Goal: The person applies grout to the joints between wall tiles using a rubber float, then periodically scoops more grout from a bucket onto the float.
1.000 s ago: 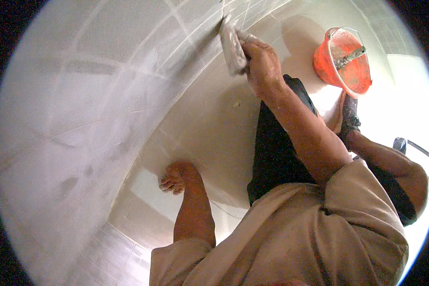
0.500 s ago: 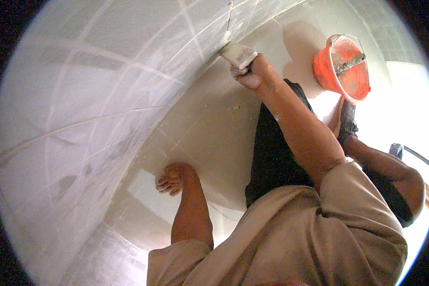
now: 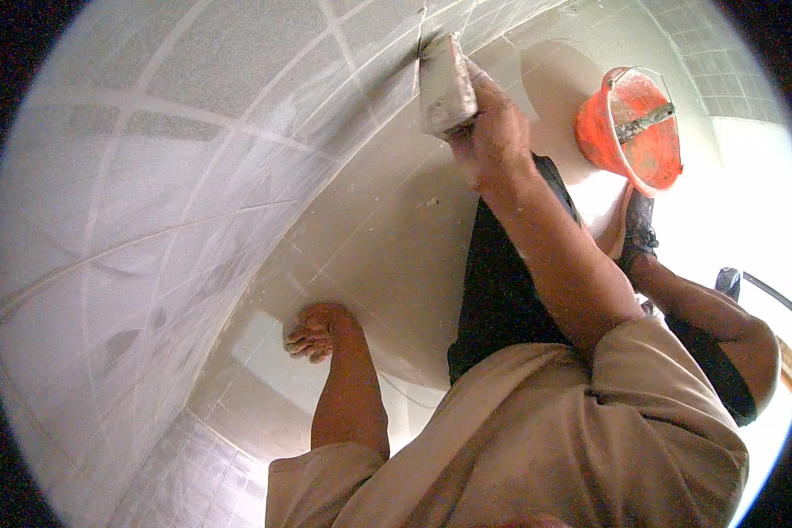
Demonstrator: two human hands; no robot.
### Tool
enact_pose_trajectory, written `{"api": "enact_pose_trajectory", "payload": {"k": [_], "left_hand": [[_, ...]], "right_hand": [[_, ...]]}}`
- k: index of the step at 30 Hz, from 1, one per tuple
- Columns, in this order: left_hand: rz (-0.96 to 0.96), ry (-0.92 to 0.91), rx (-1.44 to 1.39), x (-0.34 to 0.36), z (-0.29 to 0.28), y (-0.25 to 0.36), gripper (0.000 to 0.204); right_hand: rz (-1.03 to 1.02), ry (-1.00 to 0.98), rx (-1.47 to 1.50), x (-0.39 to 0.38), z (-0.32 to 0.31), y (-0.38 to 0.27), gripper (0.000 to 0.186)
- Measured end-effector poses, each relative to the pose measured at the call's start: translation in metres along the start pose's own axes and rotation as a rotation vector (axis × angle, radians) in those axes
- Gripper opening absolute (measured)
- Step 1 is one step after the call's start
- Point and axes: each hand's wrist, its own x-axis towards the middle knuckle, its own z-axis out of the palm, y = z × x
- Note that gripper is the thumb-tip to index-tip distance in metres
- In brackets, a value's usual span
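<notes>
My right hand (image 3: 499,132) is closed round a grout float (image 3: 446,88), a pale rectangular block smeared with whitish paste. The float stands on edge, its far end by the foot of the grey tiled wall (image 3: 185,75), next to a dark joint. The fingers behind the float are partly hidden. My left hand (image 3: 311,333) rests on the tiled floor (image 3: 387,238) at the lower left, near the wall. Its fingers are bent and slightly apart, with paste on them; no tool shows in it.
An orange bucket (image 3: 597,132) with a wire handle stands on the floor at the right. A paste-coated tool (image 3: 645,121) lies across its inside. My shoe (image 3: 640,224) is just below the bucket. Pale lines and smears cover the wall tiles.
My right hand has turned the float from lying slantwise to upright and lifted it a little along the wall. My left hand has hardly moved.
</notes>
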Motion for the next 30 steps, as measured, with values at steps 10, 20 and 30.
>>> {"api": "enact_pose_trajectory", "payload": {"k": [10, 20, 30], "left_hand": [[-0.118, 0.515, 0.956, 0.05, 0.11, -0.015, 0.028], [-0.083, 0.47, 0.945, 0.05, 0.101, -0.014, 0.039], [0.069, 0.023, 2.355, 0.068, 0.121, -0.017, 0.023]], "right_hand": [[-0.16, -0.161, -0.237, -0.01, 0.019, 0.001, 0.027], [-0.29, -0.283, -0.296, -0.012, 0.021, 0.019, 0.028], [-1.301, -0.339, -1.288, 0.016, -0.001, -0.028, 0.028]]}}
